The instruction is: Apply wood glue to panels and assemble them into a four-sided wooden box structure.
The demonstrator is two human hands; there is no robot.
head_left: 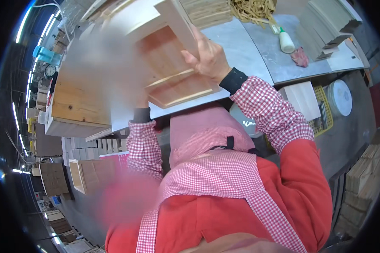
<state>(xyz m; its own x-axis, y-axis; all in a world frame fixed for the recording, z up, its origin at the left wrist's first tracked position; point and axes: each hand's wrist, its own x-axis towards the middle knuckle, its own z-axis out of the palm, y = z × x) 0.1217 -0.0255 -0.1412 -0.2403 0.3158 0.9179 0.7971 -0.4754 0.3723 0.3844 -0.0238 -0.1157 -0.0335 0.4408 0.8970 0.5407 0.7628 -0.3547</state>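
A shallow wooden box (pixel 162 48) with pale side walls and a reddish inner face stands tilted at the near edge of the grey worktable (pixel 236 40). Along its upper right side runs a pale wooden board (pixel 178 26). My right hand (pixel 209 60) is wrapped round that side, thumb toward the inside and fingers behind the wood. On the box's left side is my left hand (pixel 141 100), mostly covered by a blurred patch, so its fingers cannot be made out. Both forearms wear red-and-white checked sleeves.
A large wooden box (pixel 78 99) stands close on the left. Farther right are a glue bottle (pixel 286 42), a pink cloth (pixel 299 57), thin wood strips (pixel 253 9) and stacked boards (pixel 321 29). Below the table's right side sit a yellow basket (pixel 324 114) and a white bucket (pixel 340 98).
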